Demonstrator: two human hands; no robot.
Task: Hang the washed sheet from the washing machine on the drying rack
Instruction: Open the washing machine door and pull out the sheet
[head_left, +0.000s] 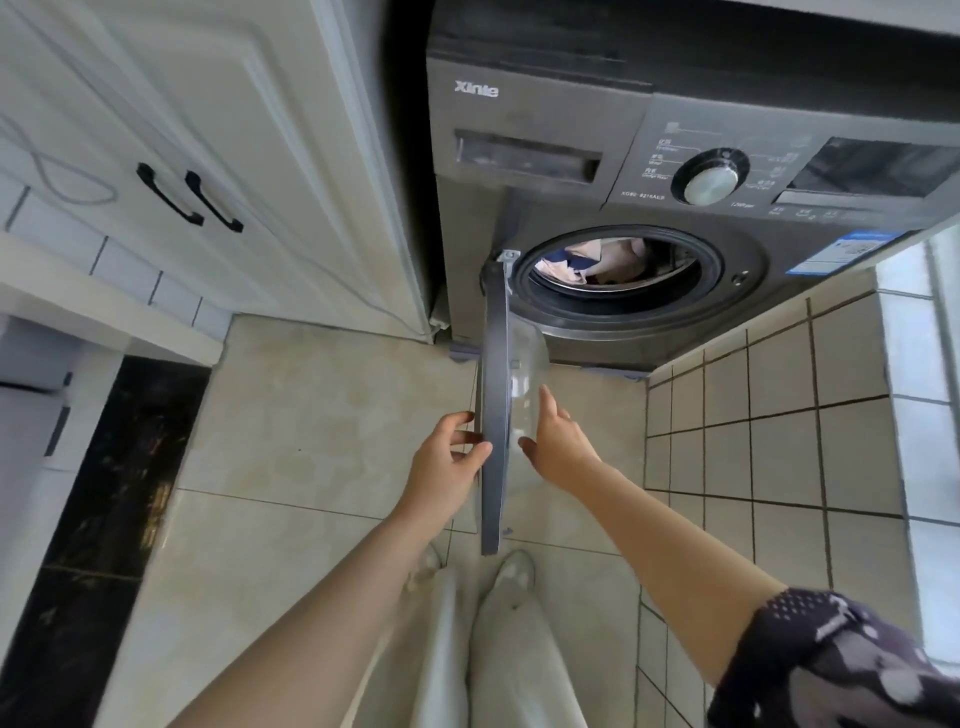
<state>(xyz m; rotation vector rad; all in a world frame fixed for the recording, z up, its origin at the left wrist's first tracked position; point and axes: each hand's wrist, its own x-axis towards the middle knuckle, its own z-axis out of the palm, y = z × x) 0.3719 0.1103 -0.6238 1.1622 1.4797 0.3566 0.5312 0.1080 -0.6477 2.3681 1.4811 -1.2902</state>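
Note:
A grey front-loading washing machine (675, 182) stands ahead. Its round door (493, 415) is swung open toward me, seen edge-on. Inside the drum lies crumpled laundry, beige and dark blue, the washed sheet (597, 260). My left hand (447, 467) is on the outer side of the door's edge, its fingers curled against the rim. My right hand (556, 447) is on the inner side next to the clear door bowl, fingers straight, holding nothing. No drying rack is in view.
A white cabinet (208, 156) with black handles stands left of the machine. A tiled wall or ledge (779, 415) rises on the right. Beige floor tiles (311, 415) lie before the machine; my legs and shoes (514, 571) are below the door.

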